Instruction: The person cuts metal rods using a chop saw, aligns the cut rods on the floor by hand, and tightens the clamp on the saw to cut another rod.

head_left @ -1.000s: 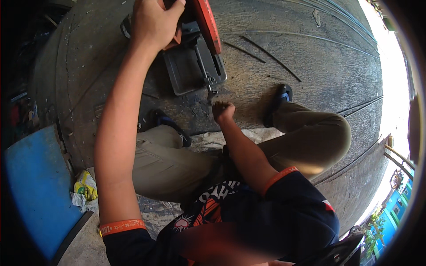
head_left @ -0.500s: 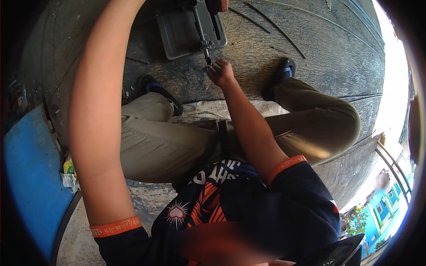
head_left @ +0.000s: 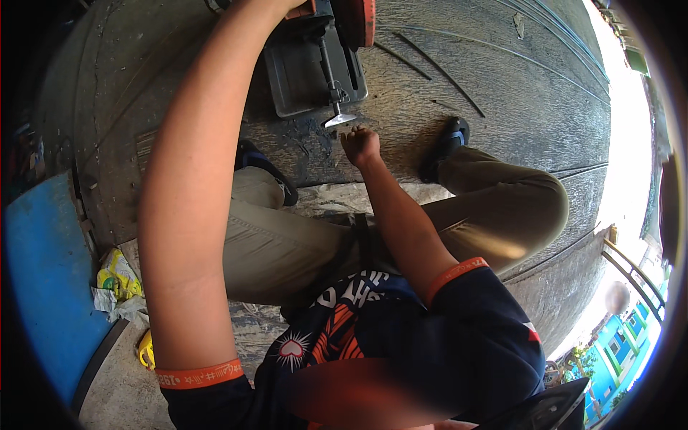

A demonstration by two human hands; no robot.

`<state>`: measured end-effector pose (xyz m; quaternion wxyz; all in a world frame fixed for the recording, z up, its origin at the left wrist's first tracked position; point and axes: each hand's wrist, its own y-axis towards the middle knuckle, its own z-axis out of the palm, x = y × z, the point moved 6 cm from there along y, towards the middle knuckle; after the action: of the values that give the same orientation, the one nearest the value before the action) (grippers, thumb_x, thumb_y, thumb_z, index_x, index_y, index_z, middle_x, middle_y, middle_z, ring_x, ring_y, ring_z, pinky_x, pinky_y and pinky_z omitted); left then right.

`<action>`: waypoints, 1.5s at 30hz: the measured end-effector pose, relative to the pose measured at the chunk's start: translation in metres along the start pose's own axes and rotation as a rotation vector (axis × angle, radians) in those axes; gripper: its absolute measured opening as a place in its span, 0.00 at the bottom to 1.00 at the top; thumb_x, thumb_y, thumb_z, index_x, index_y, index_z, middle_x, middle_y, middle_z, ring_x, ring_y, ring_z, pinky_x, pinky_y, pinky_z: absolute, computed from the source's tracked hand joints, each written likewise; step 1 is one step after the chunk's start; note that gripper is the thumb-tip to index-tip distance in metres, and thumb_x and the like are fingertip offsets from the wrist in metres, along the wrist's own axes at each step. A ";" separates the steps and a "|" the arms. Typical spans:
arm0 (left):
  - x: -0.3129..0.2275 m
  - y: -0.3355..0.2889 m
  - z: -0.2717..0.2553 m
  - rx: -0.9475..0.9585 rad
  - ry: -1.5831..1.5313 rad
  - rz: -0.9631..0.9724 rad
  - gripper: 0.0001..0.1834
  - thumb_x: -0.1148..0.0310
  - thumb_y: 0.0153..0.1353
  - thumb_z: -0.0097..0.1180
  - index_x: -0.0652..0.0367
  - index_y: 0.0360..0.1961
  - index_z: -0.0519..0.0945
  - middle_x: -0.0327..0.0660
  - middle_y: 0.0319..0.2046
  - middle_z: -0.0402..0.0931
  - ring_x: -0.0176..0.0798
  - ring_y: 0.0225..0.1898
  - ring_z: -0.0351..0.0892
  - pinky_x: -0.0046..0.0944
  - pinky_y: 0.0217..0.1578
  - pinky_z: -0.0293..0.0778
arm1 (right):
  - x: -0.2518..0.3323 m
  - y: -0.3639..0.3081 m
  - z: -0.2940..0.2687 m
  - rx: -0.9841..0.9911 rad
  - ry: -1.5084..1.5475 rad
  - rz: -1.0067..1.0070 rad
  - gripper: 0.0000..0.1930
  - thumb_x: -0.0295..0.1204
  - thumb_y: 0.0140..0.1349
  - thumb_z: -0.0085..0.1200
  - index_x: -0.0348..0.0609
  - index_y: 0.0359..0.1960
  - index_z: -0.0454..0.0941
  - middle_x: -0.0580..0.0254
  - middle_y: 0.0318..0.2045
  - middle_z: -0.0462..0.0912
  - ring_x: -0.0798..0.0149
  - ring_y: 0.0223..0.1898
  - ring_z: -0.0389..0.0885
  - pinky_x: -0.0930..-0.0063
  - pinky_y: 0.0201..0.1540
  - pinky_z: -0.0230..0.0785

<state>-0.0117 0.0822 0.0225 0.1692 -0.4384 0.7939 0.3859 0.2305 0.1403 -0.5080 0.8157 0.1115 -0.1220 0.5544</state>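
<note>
A cut-off saw with a dark metal base (head_left: 283,79) stands on the floor at the top of the view. Its red-orange wheel guard (head_left: 364,21) is at the upper edge. Along the base runs a clamp screw (head_left: 326,57), ending in a pale metal crank handle (head_left: 340,120). My right hand (head_left: 361,145) is just below and right of that handle, apart from it. Its fingers are curled, and nothing shows in them. My left arm reaches up to an orange part of the saw; my left hand (head_left: 292,3) is mostly cut off there, its fingers hidden.
Thin dark metal rods (head_left: 448,79) lie on the worn floor (head_left: 530,93) right of the saw. My sandalled feet stand either side below it. A blue panel (head_left: 50,287) and a yellow-green packet (head_left: 118,276) are at the left. Long thin bars (head_left: 552,21) run along the upper right.
My right hand has come off the crank handle, which has turned so its pale flat side shows. The view has shifted, bringing more of the saw into sight.
</note>
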 end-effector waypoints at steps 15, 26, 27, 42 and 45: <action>0.043 -0.012 -0.028 -0.027 0.074 -0.038 0.23 0.68 0.52 0.59 0.66 0.50 0.76 0.54 0.47 0.76 0.53 0.50 0.76 0.45 0.51 0.72 | -0.088 -0.032 0.156 -0.524 -0.941 0.627 0.13 0.28 0.53 0.57 0.30 0.37 0.76 0.53 0.35 0.81 0.68 0.36 0.76 0.71 0.41 0.67; 0.047 -0.014 -0.026 -0.019 0.052 -0.068 0.22 0.68 0.53 0.60 0.66 0.49 0.77 0.52 0.45 0.76 0.52 0.48 0.77 0.45 0.49 0.73 | -0.088 -0.057 0.182 0.388 -1.805 0.640 0.16 0.39 0.51 0.57 0.39 0.34 0.84 0.42 0.26 0.82 0.47 0.30 0.82 0.58 0.40 0.75; 0.047 -0.014 -0.028 -0.032 0.071 -0.060 0.22 0.69 0.52 0.60 0.66 0.49 0.77 0.52 0.45 0.76 0.52 0.48 0.77 0.45 0.48 0.73 | -0.108 -0.078 0.193 0.512 -1.719 0.856 0.15 0.40 0.51 0.58 0.39 0.30 0.85 0.43 0.28 0.83 0.45 0.33 0.83 0.57 0.42 0.75; 0.046 -0.012 -0.033 -0.015 0.006 -0.071 0.22 0.70 0.51 0.60 0.66 0.49 0.77 0.54 0.47 0.75 0.52 0.49 0.77 0.45 0.50 0.72 | -0.040 -0.015 0.117 -0.985 -0.335 0.306 0.16 0.25 0.60 0.51 0.35 0.50 0.72 0.60 0.38 0.77 0.63 0.35 0.78 0.72 0.34 0.72; 0.042 -0.010 -0.026 -0.018 0.022 -0.070 0.23 0.71 0.50 0.60 0.65 0.49 0.77 0.53 0.47 0.75 0.53 0.50 0.76 0.45 0.51 0.72 | -0.045 0.003 0.103 -0.955 -0.232 0.426 0.09 0.28 0.61 0.50 0.41 0.42 0.72 0.63 0.33 0.75 0.63 0.29 0.75 0.70 0.32 0.68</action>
<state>-0.0245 0.0353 0.0096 0.1702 -0.4715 0.7764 0.3819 0.2041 0.0687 -0.4252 0.6261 -0.2386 -0.4701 0.5745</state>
